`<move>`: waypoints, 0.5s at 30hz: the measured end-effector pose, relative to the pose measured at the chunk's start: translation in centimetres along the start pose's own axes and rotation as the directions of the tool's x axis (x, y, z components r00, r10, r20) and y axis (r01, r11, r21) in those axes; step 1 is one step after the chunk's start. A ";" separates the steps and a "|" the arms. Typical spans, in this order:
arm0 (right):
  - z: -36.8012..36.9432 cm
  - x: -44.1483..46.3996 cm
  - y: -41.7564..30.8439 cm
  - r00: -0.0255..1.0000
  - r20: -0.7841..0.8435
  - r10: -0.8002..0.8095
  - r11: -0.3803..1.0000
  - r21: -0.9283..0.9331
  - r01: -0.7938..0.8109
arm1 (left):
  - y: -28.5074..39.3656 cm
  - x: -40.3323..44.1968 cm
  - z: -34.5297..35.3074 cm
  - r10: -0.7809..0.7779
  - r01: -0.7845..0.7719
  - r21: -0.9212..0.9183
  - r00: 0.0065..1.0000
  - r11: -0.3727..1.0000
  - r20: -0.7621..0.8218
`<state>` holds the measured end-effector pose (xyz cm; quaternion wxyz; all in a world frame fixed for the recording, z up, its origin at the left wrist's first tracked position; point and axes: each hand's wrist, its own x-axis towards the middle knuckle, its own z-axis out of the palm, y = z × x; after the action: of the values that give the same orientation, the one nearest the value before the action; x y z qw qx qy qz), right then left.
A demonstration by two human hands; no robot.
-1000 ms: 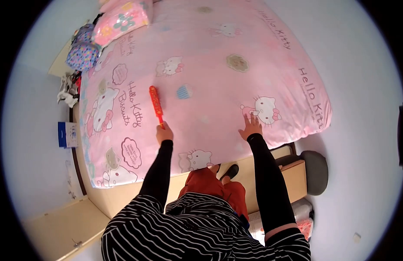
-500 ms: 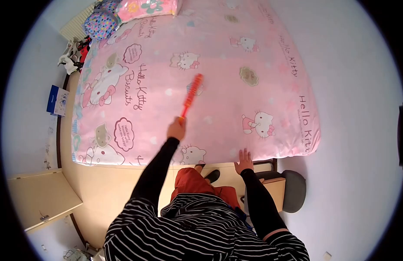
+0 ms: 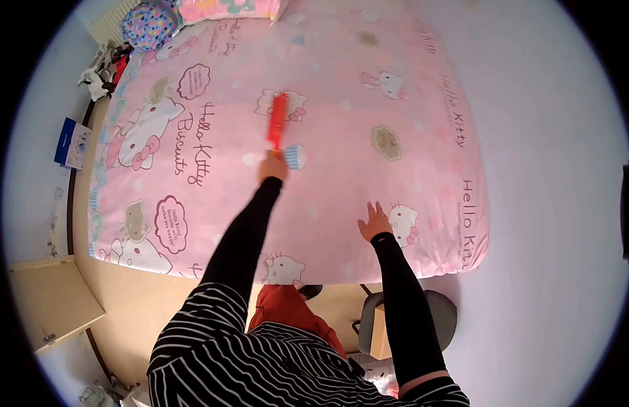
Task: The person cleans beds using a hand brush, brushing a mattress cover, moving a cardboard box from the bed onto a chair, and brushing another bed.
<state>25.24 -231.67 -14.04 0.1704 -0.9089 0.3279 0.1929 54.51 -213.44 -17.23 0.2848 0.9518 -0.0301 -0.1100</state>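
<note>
My left hand is wrapped round the orange handle of a red bed brush, over the middle of the bed. The brush head points away from me and is blurred, and I cannot tell whether it touches the sheet. Under it spreads the pink Hello Kitty bedsheet, printed with kittens, biscuits and lettering. My right hand lies with fingers spread on the sheet, beside a printed kitten near the front edge.
A pink pillow and a dotted bag sit at the far left of the bed. A blue and white box is by the left wall. A grey chair stands below the bed's front edge, by the right wall.
My left hand and the brush have moved farther over the bed and slightly left. My right hand has gone from the bed's front edge onto the sheet. My body leans farther forward.
</note>
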 end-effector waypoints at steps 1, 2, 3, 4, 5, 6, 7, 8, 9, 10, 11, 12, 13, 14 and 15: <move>0.0 1.1 -0.8 1.000 0.007 -0.001 1.000 -0.015 0.001 | 0.8 -1.9 3.0 0.113 -0.113 -0.005 0.985 0.994 0.130; 0.3 2.1 -1.5 1.000 0.013 -0.002 1.000 -0.028 0.003 | 1.8 -4.1 5.7 0.227 -0.239 0.012 0.936 0.971 0.270; 1.0 3.0 -2.1 0.996 0.084 -0.015 0.999 -0.041 0.018 | 4.0 -7.6 5.5 0.361 -0.390 0.011 0.862 0.921 0.355; 2.2 3.8 -2.6 0.995 0.093 -0.044 0.999 -0.015 0.046 | 5.9 -9.9 4.3 0.483 -0.500 -0.106 0.727 0.859 0.488; 3.9 4.6 -2.8 0.992 0.105 -0.070 0.998 0.010 0.069 | 7.7 -10.8 2.8 0.547 -0.566 -0.156 0.629 0.809 0.553; 5.1 4.7 -3.1 0.989 0.120 -0.091 0.996 0.033 0.088 | 8.7 -11.4 1.8 0.601 -0.619 -0.218 0.518 0.754 0.609; 5.1 4.1 -3.9 0.984 0.177 -0.039 0.999 0.003 0.039 | 9.2 -11.1 1.3 0.617 -0.624 -0.223 0.535 0.749 0.576; 5.3 3.7 -4.5 0.987 0.151 -0.049 0.998 -0.037 0.055 | 9.7 -10.0 1.0 0.641 -0.634 -0.233 0.545 0.737 0.541; 5.7 2.7 -4.6 0.991 0.127 -0.051 0.995 -0.077 0.061 | 10.1 -8.7 1.1 0.665 -0.647 -0.248 0.546 0.721 0.510; 6.1 1.5 -4.5 0.993 0.107 -0.052 0.991 -0.115 0.064 | 10.0 -6.5 1.5 0.659 -0.635 -0.214 0.633 0.742 0.406; 6.2 0.6 -4.4 0.995 0.085 -0.058 0.994 -0.091 0.066 | 9.6 -3.7 2.2 0.606 -0.569 -0.212 0.723 0.794 0.332; 6.4 -0.1 -4.3 0.996 0.060 -0.068 0.995 -0.066 0.072 | 9.5 -1.1 2.1 0.549 -0.530 -0.143 0.807 0.836 0.216; 6.7 -0.7 -4.1 0.996 0.033 -0.080 0.996 -0.041 0.082 | 10.7 -0.2 -0.1 0.432 -0.418 -0.113 0.886 0.901 0.170; 7.1 -1.4 -3.7 0.996 0.012 -0.089 0.996 -0.022 0.089 | 10.4 1.6 0.4 0.367 -0.355 -0.118 0.925 0.927 0.101; 7.6 -2.1 -3.2 0.995 -0.010 -0.098 0.995 -0.003 0.098 | 10.4 2.5 0.9 0.327 -0.323 -0.102 0.945 0.941 0.021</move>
<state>24.10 -224.93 -19.05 0.1767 -0.9252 0.2836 0.1800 56.82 -222.97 -12.76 0.3445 0.9165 -0.1868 -0.0806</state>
